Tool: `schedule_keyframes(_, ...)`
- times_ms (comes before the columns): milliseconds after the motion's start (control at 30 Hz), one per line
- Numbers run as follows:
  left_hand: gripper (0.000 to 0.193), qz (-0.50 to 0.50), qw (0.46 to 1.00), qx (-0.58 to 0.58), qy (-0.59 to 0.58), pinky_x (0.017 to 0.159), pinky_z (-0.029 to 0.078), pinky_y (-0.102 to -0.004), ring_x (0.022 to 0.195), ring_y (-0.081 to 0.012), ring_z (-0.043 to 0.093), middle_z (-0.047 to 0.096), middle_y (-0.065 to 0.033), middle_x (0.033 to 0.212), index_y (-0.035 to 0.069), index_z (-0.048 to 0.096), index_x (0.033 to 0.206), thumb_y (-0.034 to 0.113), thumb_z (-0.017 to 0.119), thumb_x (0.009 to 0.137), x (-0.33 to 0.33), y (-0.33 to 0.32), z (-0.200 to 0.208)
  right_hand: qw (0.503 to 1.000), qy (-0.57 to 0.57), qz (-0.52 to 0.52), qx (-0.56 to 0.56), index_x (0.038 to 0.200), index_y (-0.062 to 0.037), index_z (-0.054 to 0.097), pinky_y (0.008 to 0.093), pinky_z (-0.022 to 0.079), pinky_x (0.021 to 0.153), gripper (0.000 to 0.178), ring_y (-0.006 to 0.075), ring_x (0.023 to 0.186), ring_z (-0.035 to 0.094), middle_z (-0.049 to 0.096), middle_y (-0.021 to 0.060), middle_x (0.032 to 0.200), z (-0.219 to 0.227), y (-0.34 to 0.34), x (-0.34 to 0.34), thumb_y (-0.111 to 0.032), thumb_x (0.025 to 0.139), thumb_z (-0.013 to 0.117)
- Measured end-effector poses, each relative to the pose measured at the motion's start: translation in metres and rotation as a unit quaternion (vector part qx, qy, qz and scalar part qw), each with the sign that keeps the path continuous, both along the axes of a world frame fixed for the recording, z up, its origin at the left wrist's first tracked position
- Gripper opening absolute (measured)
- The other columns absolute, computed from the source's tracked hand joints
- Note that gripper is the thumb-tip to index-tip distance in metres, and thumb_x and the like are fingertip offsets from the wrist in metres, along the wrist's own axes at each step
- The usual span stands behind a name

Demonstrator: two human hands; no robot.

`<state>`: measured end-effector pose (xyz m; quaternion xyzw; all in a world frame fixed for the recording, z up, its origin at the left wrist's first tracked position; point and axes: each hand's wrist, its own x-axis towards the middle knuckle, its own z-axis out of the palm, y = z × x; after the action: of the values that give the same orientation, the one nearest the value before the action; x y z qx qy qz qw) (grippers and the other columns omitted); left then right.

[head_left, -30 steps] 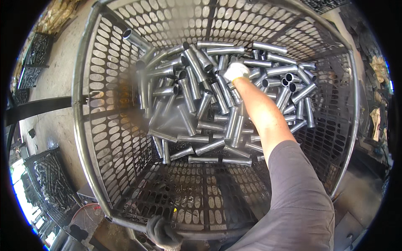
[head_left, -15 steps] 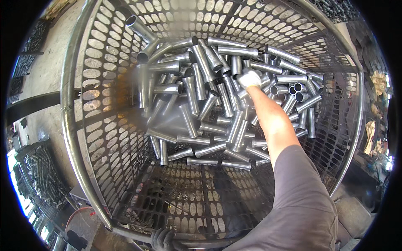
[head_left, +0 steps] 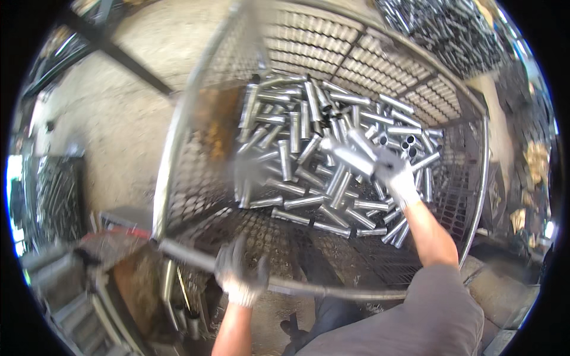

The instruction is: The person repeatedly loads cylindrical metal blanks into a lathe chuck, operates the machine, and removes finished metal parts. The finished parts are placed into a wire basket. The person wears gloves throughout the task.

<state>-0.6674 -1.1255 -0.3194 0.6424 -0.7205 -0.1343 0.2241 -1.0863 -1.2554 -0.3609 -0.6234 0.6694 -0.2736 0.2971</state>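
My right hand (head_left: 392, 172), in a grey glove with a white cuff, is closed on shiny metal tubes (head_left: 350, 158) above the pile. At least two seem to stick out from it toward the left, blurred by motion. Flared ends show on many of the loose metal tubes (head_left: 295, 132) heaped below in a large mesh basket (head_left: 314, 293). By the near rim of that basket is my left hand (head_left: 238, 267), also gloved; its fingers point up and the thumb stands apart, with no tube in it.
Tall perforated walls and a metal rim enclose the pile. At lower left stand a rusty box-like fixture (head_left: 139, 279) and a grey ribbed metal structure (head_left: 71, 296). Another heap of metal parts (head_left: 442, 32) lies beyond the far right corner. A dark beam (head_left: 119, 53) crosses the upper left.
My right hand has come back from the pile toward me, now with tubes in it. My left hand has come further into view at the near rim, fingers uncurled. The whole view has shifted.
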Motion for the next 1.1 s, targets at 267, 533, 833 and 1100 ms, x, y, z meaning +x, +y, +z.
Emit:
schedule_keyframes(267, 0.042, -0.047, 0.983, -0.175, -0.001, 0.1, 0.055, -0.0539, 0.128, -0.0412, 0.063, 0.064, -0.0175, 0.14, 0.01, 0.07, 0.125, 0.015, 0.077, 0.084, 0.037, 0.209, 0.141, 0.958, -0.152, 0.24, 0.035, 0.091, -0.0027, 0.078, 0.038, 0.057, 0.103, 0.025, 0.0326, 0.123, 0.072, 0.074, 0.0254, 0.132, 0.228, 0.285, 0.22, -0.002, 0.069, 0.092)
schedule_keyframes(533, 0.051, 0.458, 0.866, -0.065, 0.189, 0.091, 0.062, -0.0429, 0.102, -0.0354, 0.076, 0.076, -0.0164, 0.114, 0.009, 0.071, 0.119, 0.017, 0.093, 0.074, 0.168, 0.703, 0.231, 0.83, -0.269, 0.489, -0.011, 0.111, -0.0001, 0.068, 0.0366, 0.052, 0.107, 0.034, 0.0246, 0.116, 0.069, 0.073, 0.0157, 0.123, 0.356, 0.533, 0.463, 0.002, 0.078, 0.074)
schedule_keyframes(833, 0.046, 0.673, 0.585, -0.34, 0.298, 0.088, 0.061, -0.0364, 0.094, -0.0226, 0.075, 0.077, -0.0108, 0.104, -0.001, 0.068, 0.119, 0.01, 0.087, 0.079, 0.358, 0.986, 0.28, 0.767, -0.259, 0.556, -0.188, 0.137, -0.0054, 0.067, 0.0327, 0.062, 0.083, 0.05, 0.0188, 0.089, 0.077, 0.078, 0.0122, 0.116, 0.518, 0.687, 0.746, -0.006, 0.088, 0.071)
schedule_keyframes(1100, 0.071, 0.687, 0.684, -0.097, 0.226, 0.098, 0.06, -0.0397, 0.11, -0.025, 0.075, 0.077, -0.0131, 0.119, 0.004, 0.067, 0.134, 0.018, 0.093, 0.07, 0.46, 1.006, 0.242, 0.705, -0.049, 0.657, -0.26, 0.142, -0.008, 0.066, 0.0448, 0.054, 0.108, 0.066, 0.04, 0.121, 0.071, 0.075, 0.0233, 0.127, 0.478, 0.75, 1.055, -0.038, 0.084, 0.077)
